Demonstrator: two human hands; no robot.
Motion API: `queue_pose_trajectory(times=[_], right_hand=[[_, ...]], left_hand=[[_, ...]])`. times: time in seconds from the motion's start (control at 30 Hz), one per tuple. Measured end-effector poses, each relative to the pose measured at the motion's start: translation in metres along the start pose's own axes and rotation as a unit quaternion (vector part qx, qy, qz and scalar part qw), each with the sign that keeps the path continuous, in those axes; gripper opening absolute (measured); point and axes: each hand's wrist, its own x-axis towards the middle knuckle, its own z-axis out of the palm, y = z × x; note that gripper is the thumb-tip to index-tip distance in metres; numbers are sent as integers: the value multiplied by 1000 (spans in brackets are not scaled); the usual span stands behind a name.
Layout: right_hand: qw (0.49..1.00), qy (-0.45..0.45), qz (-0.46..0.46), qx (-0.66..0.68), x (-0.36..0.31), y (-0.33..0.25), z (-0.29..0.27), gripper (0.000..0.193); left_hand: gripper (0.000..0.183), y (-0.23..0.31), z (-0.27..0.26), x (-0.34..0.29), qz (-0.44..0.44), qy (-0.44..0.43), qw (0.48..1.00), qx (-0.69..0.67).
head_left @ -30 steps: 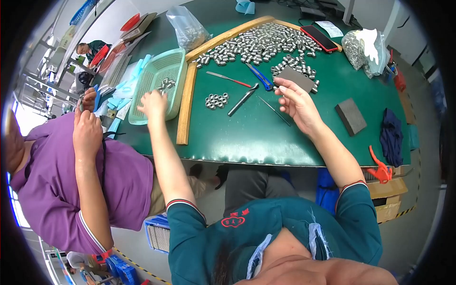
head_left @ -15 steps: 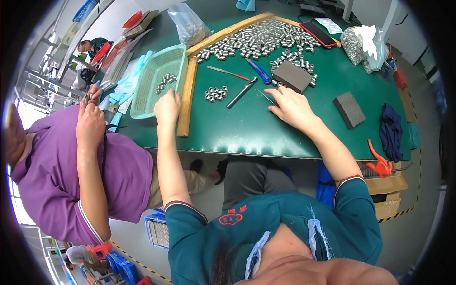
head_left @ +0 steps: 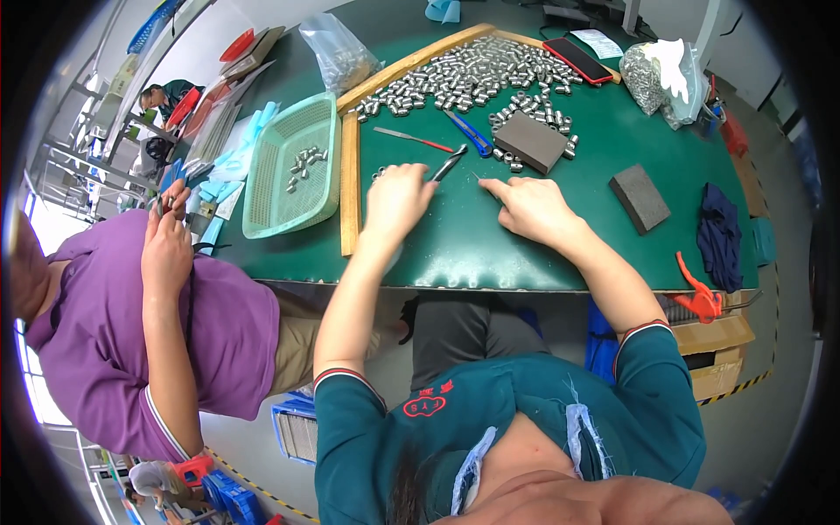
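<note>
Since the earlier frames the left hand (head_left: 395, 203) has come away from the green mesh basket (head_left: 293, 166) and now lies palm down on the green table (head_left: 455, 249), right of the wooden strip (head_left: 350, 184), covering the small cluster of metal sleeves that lay there. The right hand (head_left: 532, 208) has drawn back toward the table's near edge.

Surroundings: the basket sits left of centre in the upper half and holds a few metal sleeves (head_left: 304, 164). A second wooden strip (head_left: 411, 63) runs diagonally toward the top, bounding a large heap of metal sleeves (head_left: 472, 74). Right of the heap lie a dark phone with a red edge (head_left: 577, 59) and a clear bag of parts (head_left: 652, 74). A grey abrasive block (head_left: 529, 140) rests just above the right hand; a second grey block (head_left: 640, 198) lies to the right, well apart. A red-handled file (head_left: 402, 137) and a blue-handled cutter (head_left: 468, 133) lie above the hands. A co-worker in a purple shirt (head_left: 114, 324) occupies the lower left.

A grey pen-shaped tool (head_left: 448, 164) lies just right of the left hand's fingers, its long axis running diagonally from lower left to upper right.

Left hand: fingers curled downward and close together; whether they pinch anything cannot be determined. Right hand: index finger extended toward the upper left, pointing at the tool, remaining fingers folded; a thin pin seems to protrude at the fingertip, too small to confirm
</note>
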Motion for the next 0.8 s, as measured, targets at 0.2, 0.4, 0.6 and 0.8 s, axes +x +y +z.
queue_pose_trajectory(times=[0.2,0.4,0.6,0.8], right_hand=[[998,-39,-1,48,1,2,0,32],[993,-55,27,102,4,3,-5,21],[991,-45,11,129,4,0,0,19],[988,-39,6,151,5,0,1,18]], left_hand=[[16,14,36,20,0,25,997,77],[19,16,33,19,3,14,999,50],[23,18,35,30,-70,-39,996,49],[31,29,30,66,-198,-100,975,4]])
